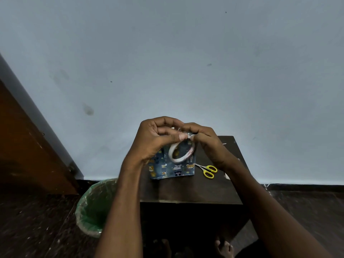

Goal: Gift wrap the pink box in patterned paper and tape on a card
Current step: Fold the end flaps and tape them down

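Above dark table (188, 190), tape roll (182, 152) is pinched by left hand (154, 140) and right hand (203, 138) (2 grips); its end is best peeled slowly over wrapped box (172, 169).

both hands are hovering above the wrapped box (172, 167), the left hand (155, 139) and right hand (203, 140) pinching the top of a white tape roll (181, 151) that is hanging in front of the box. the box, covered in blue animal-print paper, is sitting on a dark table (186, 190). yellow-handled scissors (208, 170) are lying just right of the box, and a green-lined bin (95, 207) is standing on the floor to the box's lower left.
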### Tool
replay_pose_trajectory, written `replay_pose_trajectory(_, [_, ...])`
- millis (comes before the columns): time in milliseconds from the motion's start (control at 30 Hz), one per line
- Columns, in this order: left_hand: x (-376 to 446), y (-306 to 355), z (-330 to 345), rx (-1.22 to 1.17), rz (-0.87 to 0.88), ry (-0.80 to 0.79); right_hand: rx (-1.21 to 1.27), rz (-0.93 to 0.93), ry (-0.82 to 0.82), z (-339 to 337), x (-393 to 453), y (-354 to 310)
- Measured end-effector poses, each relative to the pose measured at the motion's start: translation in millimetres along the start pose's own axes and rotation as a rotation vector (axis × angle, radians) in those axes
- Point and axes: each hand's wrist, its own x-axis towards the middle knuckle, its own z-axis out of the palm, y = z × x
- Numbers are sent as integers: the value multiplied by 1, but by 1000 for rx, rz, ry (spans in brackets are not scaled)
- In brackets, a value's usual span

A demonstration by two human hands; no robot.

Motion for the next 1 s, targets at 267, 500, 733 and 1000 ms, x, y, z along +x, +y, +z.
replay_pose_trajectory(267, [5,-9,8,260,22,-66,-306,232,548,-11,-4,27])
replay_pose_trajectory(500, [8,-15,10,402,64,-78,-1018,641,75,-22,-23,62])
replay_pose_trajectory(733, [9,-17,12,417,99,-71,-1119,666,-27,-22,-31,67])
replay_pose_trajectory(1000, [7,-18,14,334,48,-63,-1233,683,-56,-9,-33,56])
